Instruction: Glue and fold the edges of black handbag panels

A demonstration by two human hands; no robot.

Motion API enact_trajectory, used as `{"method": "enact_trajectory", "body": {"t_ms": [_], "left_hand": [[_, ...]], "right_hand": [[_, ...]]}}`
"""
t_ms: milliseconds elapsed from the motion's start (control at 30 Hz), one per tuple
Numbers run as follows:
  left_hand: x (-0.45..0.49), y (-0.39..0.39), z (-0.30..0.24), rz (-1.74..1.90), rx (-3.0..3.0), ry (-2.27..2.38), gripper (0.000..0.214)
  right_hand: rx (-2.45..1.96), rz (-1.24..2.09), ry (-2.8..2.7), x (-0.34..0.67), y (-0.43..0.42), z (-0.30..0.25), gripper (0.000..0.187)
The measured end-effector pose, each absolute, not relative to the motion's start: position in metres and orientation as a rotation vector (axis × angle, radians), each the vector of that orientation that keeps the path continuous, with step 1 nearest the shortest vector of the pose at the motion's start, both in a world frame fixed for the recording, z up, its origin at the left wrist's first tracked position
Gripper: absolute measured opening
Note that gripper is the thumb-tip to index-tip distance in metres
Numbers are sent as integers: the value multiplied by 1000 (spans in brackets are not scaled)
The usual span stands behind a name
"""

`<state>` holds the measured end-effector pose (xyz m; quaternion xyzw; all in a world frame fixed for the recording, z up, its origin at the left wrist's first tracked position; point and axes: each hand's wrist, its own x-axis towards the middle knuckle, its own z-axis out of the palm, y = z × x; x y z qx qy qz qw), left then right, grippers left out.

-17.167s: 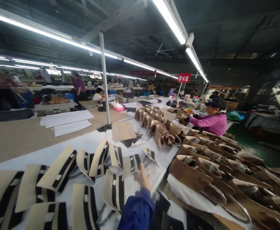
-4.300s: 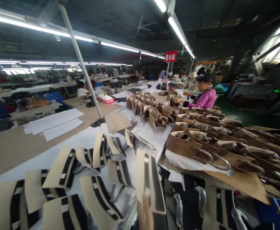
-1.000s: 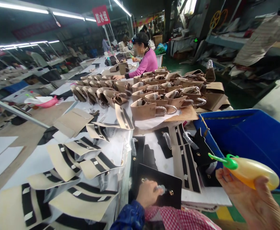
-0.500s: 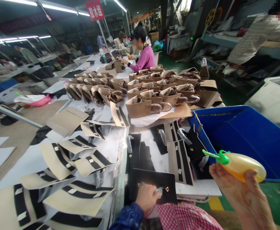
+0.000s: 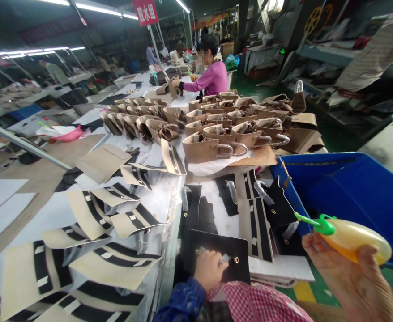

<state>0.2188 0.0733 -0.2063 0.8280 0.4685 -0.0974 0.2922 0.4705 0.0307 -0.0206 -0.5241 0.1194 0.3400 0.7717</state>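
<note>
My left hand [image 5: 210, 269] is closed over the plastic-wrapped handle of a black bag panel [image 5: 218, 243], low in the middle of the view. Gold-coloured fittings show on the panel either side of my fingers. Off to the right, my right hand [image 5: 354, 279] grips a squeeze bottle [image 5: 360, 237] of yellowish liquid, its green nozzle [image 5: 312, 221] pointing left. The bottle is held apart from the panel. More black panels with wrapped handles [image 5: 230, 192] and beige-and-black striped pieces [image 5: 255, 223] lie just beyond my left hand.
Cream pieces with black strips [image 5: 112, 266] cover the table on the left. Rows of brown bags [image 5: 203, 145] stand farther back. A large blue bin [image 5: 344, 188] is at the right, and a person in a purple top [image 5: 213, 77] works across the table.
The view has shifted slightly, so most things appear farther right. My left hand stays on the panel's handle, and my right hand still holds the bottle.
</note>
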Motion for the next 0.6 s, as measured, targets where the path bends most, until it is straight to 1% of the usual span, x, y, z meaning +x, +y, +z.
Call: {"method": "enact_trajectory", "body": {"t_ms": [100, 167, 367, 400, 467, 500, 600], "left_hand": [[222, 80, -200, -224, 2247, 1271, 29], [223, 88, -195, -199, 2275, 1282, 28], [210, 132, -172, -63, 2364, 1314, 11], [205, 140, -170, -25, 2371, 1335, 16], [197, 149, -173, 25, 2364, 1416, 29], [194, 149, -178, 25, 2348, 1472, 32], [193, 135, -208, -99, 2279, 1582, 22]], "right_hand": [[-1094, 762, 219, 472, 32, -23, 90], [-1075, 766, 191, 473, 33, -25, 88], [-1051, 785, 178, 474, 34, -27, 81], [-1049, 788, 175, 474, 35, -27, 81], [-1051, 787, 167, 475, 36, -27, 81], [-1050, 785, 165, 475, 36, -26, 80], [-1048, 769, 152, 479, 35, -27, 81]]}}
